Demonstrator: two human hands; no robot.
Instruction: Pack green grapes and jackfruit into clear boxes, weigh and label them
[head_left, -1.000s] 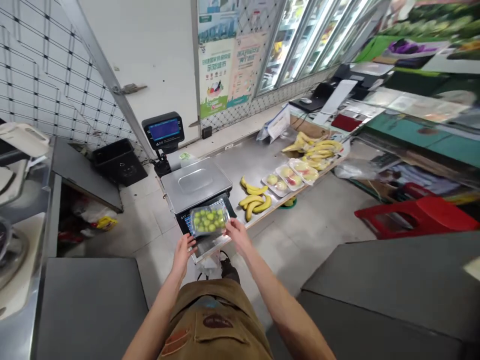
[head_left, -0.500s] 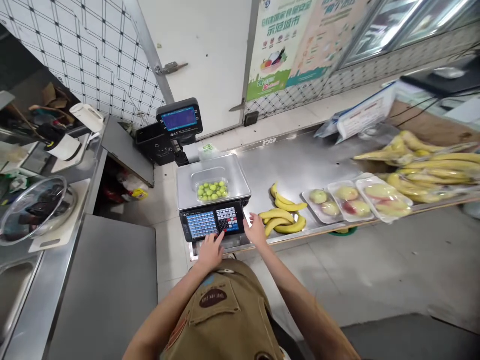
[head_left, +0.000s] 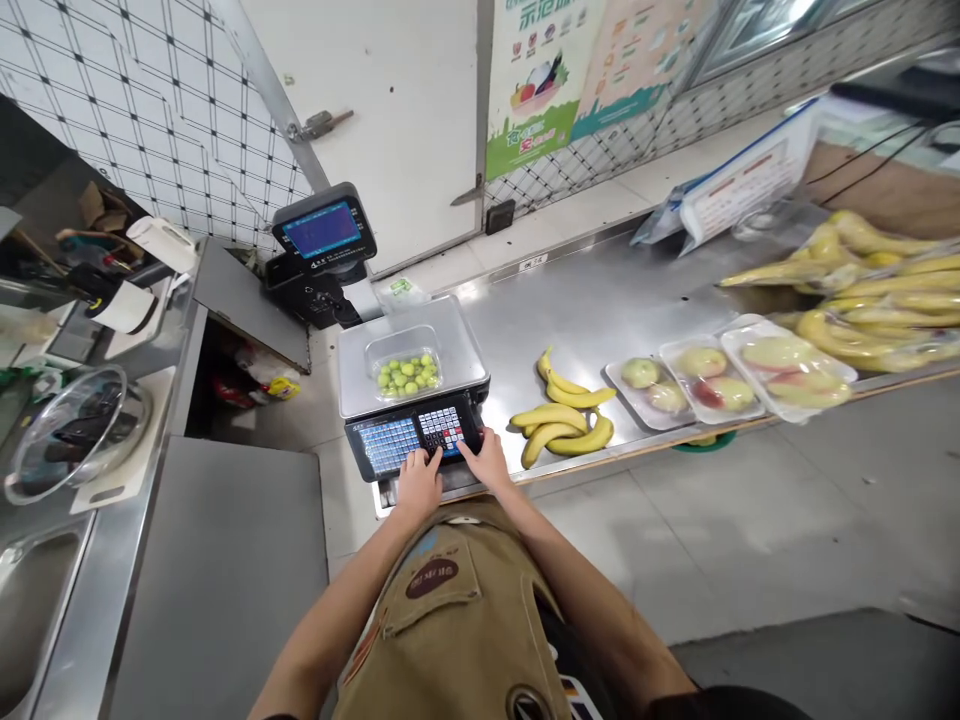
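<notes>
Left hand (head_left: 418, 487) and right hand (head_left: 487, 462) open, gripping nothing; fingertips (head_left: 466, 446) lay on the keypad (head_left: 441, 430) of the price scale (head_left: 388, 445). Clear tray of small green fruit (head_left: 406, 373) sat on the steel weighing plate (head_left: 457, 335), untouched. Judged sound: single-fingertip key presses, hands kept off the plate.

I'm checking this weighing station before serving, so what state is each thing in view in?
Left hand: empty, fingers on the keypad
Right hand: empty, fingers at the keypad's right side
Scale keypad: being touched
Touchscreen: lit
Rear display: lit blue
Clear tray of green fruit: resting on the weighing plate
Weighing plate: loaded
Bananas: loose, yellow, unwrapped
Film-wrapped fruit trays: sealed, lying in a row
</notes>
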